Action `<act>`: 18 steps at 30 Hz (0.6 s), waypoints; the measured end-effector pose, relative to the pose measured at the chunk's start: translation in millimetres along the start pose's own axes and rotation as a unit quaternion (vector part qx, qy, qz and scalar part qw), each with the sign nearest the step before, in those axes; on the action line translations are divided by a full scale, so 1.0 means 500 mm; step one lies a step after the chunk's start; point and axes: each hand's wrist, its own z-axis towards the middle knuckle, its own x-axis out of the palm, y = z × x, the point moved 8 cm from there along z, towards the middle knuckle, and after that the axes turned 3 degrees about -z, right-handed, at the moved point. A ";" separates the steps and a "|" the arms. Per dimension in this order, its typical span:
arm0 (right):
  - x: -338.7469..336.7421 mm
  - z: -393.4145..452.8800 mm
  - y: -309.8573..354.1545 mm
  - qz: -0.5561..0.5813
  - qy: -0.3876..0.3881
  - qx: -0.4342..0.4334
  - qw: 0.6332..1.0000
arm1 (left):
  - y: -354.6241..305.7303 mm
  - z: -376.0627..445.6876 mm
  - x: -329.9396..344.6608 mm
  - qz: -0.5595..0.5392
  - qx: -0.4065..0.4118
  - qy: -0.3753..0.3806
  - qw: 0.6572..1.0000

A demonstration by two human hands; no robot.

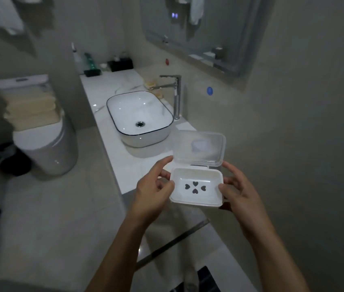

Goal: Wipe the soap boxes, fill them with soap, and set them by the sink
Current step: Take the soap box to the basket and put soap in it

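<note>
I have the white soap box held over the near end of the tabletop, my left hand gripping its left edge and my right hand its right. Its clear lid stands open, nothing inside. The sink sits farther back on the left.

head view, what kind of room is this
A bathroom, most likely: a white basin with a chrome tap on a marble counter, a toilet beside it, and a wall mirror.
</note>
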 end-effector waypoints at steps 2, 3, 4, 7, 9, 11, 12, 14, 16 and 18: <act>0.074 0.045 0.006 0.000 0.047 0.000 0.999 | 0.016 0.010 -0.066 0.009 -0.008 -0.048 0.999; 0.111 0.066 0.009 -0.001 0.070 -0.002 0.998 | 0.024 0.014 -0.097 0.011 -0.013 -0.069 0.997; 0.147 0.087 0.014 -0.001 0.093 -0.004 0.996 | 0.032 0.019 -0.129 0.015 -0.017 -0.090 0.996; 0.251 0.149 0.033 -0.012 0.158 -0.015 0.987 | 0.047 0.038 -0.221 0.054 -0.021 -0.153 0.987; 0.317 0.188 0.046 -0.016 0.196 -0.019 0.980 | 0.051 0.053 -0.273 0.086 -0.022 -0.182 0.979; 0.379 0.225 0.057 -0.019 0.230 -0.018 0.973 | 0.059 0.068 -0.320 0.100 -0.035 -0.211 0.972; 0.406 0.242 0.062 -0.023 0.245 -0.021 0.969 | 0.066 0.075 -0.340 0.101 -0.045 -0.227 0.968; 0.454 0.273 0.070 -0.026 0.271 -0.030 0.962 | 0.078 0.084 -0.373 0.098 -0.062 -0.256 0.960; 0.504 0.296 0.072 -0.029 0.301 -0.034 0.953 | 0.091 0.086 -0.403 0.094 -0.072 -0.279 0.953; 0.557 0.310 0.072 -0.038 0.329 -0.032 0.943 | 0.103 0.081 -0.436 0.087 -0.081 -0.301 0.946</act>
